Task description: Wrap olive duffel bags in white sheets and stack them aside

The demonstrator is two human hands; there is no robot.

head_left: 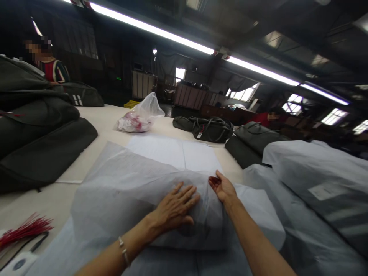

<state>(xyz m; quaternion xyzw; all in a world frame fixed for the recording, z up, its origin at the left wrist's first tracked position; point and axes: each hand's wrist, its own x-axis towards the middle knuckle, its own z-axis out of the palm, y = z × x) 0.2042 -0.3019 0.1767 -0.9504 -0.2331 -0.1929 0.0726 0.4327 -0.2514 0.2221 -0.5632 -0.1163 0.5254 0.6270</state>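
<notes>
A thin, whitish, see-through wrapping sheet [115, 188] lies over a dark bulky item in front of me, whose shape shows only faintly through it. My left hand [178, 205] rests flat on top of this covering, fingers spread, with a bracelet on the wrist. At the right end of the bundle, my right hand [222, 188] has its fingers curled in against the sheet's edge. Something dark reddish shows between thumb and fingers; whether it is shadow or an object is unclear. More white sheets [172, 151] lie flat beneath and beyond the bundle.
Dark bags [43, 153] are piled at left; others [212, 128] stand at the far edge. Wrapped bags [316, 184] crowd the right. A clear plastic bag [138, 119] sits on the cream table [107, 115]. Red ties [27, 232] lie near left. A person [54, 71] stands beyond.
</notes>
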